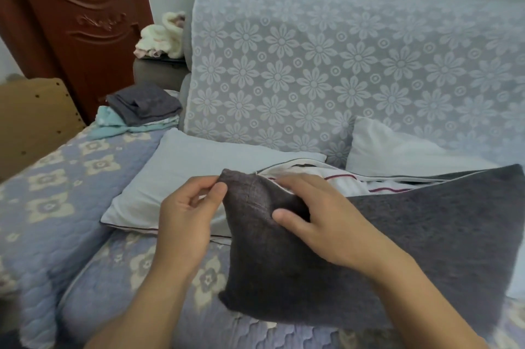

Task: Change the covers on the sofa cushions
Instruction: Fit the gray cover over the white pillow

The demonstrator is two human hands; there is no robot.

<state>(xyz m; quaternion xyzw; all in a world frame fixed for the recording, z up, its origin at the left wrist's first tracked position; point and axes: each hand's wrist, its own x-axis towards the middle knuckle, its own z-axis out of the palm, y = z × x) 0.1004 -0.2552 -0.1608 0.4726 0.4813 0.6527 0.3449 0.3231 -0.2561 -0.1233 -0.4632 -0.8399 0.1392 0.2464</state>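
A cushion in a dark grey cover (412,249) lies on the sofa seat in front of me. Its top edge gapes, showing the white insert with thin maroon lines (349,182). My left hand (187,215) pinches the cover's top left corner between thumb and fingers. My right hand (315,220) grips the cover just right of that corner, thumb on the front, fingers curled over the open edge. A light blue cushion (176,178) lies flat behind my left hand. A white cushion (397,149) leans against the backrest.
The sofa has a backrest with a pale floral lace throw (341,70) and a blue quilted seat cover (56,192). Folded grey and teal cloths (142,110) are stacked at the far left. Cream fabric (162,36) sits on the armrest beside a brown door (85,21).
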